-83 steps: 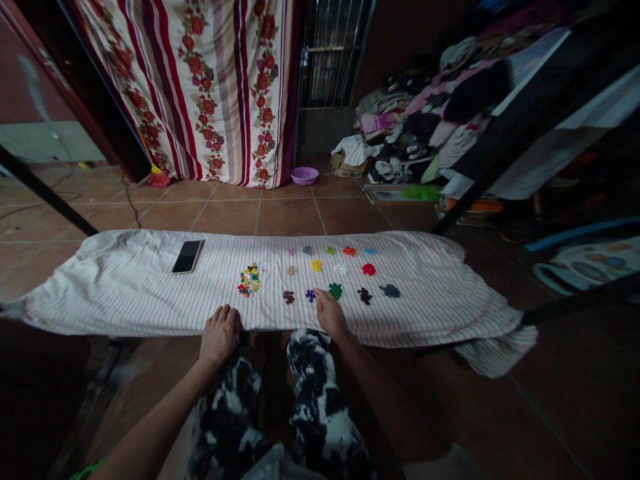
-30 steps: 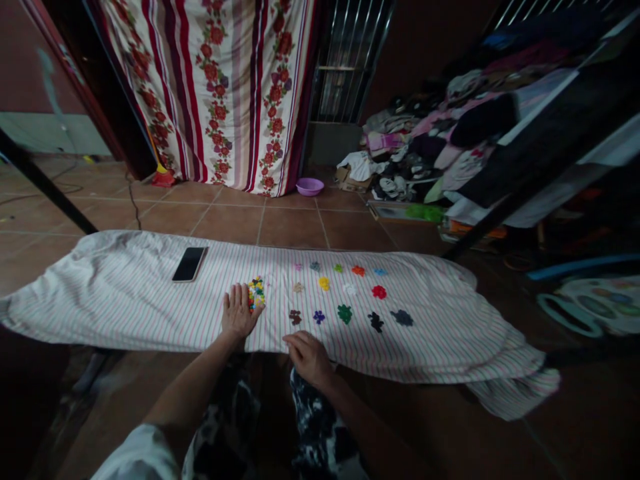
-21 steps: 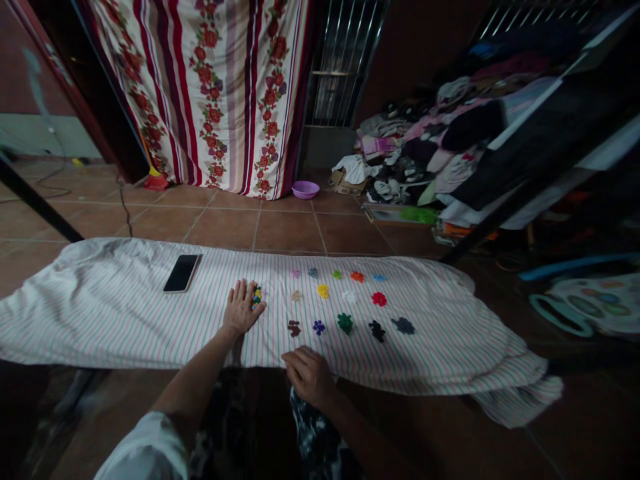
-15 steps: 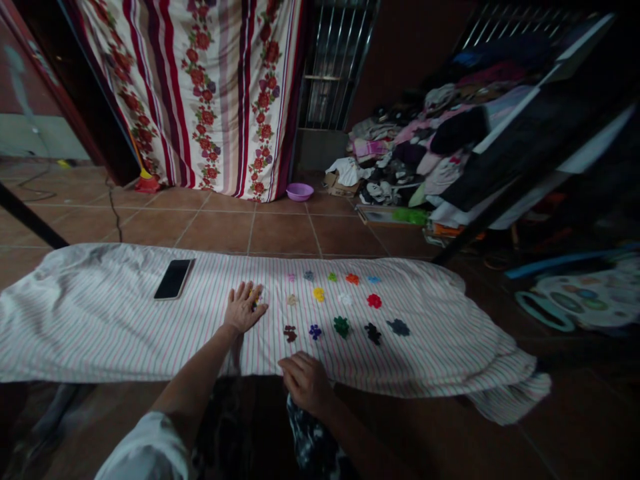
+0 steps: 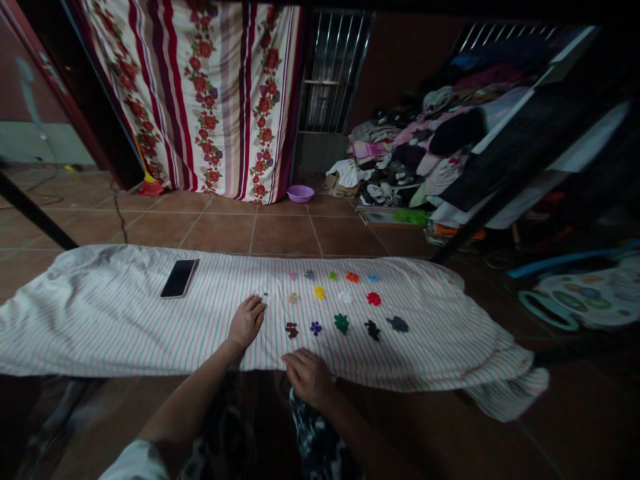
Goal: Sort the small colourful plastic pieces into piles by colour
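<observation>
From my head camera: small colour-sorted piles already sit in rows on the striped cloth, right of my left hand — it lies curled, palm down, over the mixed beads, one green bead showing past its fingertips. My right hand rests loosely closed at the cloth's near edge, holding nothing I can see. A phone lies on the cloth's left part — nothing blocks the piles
</observation>
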{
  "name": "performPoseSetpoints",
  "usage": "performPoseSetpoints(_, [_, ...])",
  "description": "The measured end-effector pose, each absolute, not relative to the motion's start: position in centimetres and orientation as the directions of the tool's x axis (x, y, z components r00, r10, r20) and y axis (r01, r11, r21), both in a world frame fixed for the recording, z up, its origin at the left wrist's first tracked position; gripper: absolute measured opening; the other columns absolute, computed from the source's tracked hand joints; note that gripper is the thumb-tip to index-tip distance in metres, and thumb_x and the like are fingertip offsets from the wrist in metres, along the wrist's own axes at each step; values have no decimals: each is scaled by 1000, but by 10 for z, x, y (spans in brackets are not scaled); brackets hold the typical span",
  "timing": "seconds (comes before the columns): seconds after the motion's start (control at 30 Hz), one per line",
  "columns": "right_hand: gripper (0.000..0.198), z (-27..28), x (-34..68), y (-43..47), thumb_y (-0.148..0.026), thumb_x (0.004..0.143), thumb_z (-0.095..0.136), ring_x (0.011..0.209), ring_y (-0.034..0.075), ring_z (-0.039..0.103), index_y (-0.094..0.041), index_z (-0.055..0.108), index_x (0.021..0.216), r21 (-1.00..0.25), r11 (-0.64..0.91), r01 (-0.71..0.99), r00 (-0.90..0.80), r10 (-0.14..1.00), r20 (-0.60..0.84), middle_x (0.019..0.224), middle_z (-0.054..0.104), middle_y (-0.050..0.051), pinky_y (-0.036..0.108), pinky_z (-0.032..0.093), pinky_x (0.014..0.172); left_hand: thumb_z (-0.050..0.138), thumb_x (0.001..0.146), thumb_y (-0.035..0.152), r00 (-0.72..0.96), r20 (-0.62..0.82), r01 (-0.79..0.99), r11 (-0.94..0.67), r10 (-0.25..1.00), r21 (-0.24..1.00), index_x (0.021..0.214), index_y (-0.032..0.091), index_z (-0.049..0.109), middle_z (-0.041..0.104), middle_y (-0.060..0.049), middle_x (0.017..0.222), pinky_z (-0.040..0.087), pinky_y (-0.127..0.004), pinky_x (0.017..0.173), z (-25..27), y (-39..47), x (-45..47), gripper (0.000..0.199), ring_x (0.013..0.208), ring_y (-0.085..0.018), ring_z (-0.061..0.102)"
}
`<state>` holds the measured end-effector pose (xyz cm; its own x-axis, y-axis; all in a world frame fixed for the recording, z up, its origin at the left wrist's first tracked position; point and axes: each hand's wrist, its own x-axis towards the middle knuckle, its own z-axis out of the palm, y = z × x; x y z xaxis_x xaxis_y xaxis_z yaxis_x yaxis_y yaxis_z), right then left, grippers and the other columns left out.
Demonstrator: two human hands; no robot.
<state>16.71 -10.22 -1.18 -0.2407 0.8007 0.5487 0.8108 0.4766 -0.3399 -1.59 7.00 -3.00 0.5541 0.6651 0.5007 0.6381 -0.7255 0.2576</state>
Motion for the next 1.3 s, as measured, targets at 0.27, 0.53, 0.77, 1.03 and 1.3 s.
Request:
performPoseSetpoints(0.27, [24,-15,167,-106,-12,90,45,72,17,61,-21,68,92,-348,430,833,-194,816,545,76,68,4,28,46,68,38,98,35,479,488,772,-615,729,160,140,22,52,43,-15,152,43,-52,110,-46,45,-38,46,143,-32,38])
performPoseSetpoints(0.53, [25,-22,173,-102,-11,88,47,75,16,64,-23,69,91,-466,279,839,-37,885,463,79,70,3,25,46,71,41,95,53,444,460,789,-579,769,206,146,13,40,43,-23,150,40,-58,110,-57,77,-24,66,144,-37,35])
performPoseSetpoints(0.77, [24,-18,172,-102,-10,86,47,71,16,62,-22,68,87,-418,290,861,-52,868,494,73,67,3,25,44,68,46,95,42,590,503,601,-760,631,249,132,23,58,61,-12,135,42,-57,112,-49,107,7,43,137,-30,46])
performPoseSetpoints(1.03, [24,-18,173,-101,-11,87,48,73,16,63,-21,69,90,-417,308,855,-74,869,489,75,68,3,25,45,70,42,96,27,631,497,545,-796,596,264,117,22,68,67,-10,123,54,-41,103,-38,83,8,33,122,-21,59])
performPoseSetpoints(1.3, [25,-22,173,-103,-12,88,47,76,17,64,-22,70,92,-430,289,856,-64,882,466,79,70,4,26,47,72,40,96,24,655,473,563,-798,589,215,120,26,67,62,-7,135,41,-54,114,-26,61,-12,36,136,-24,48])
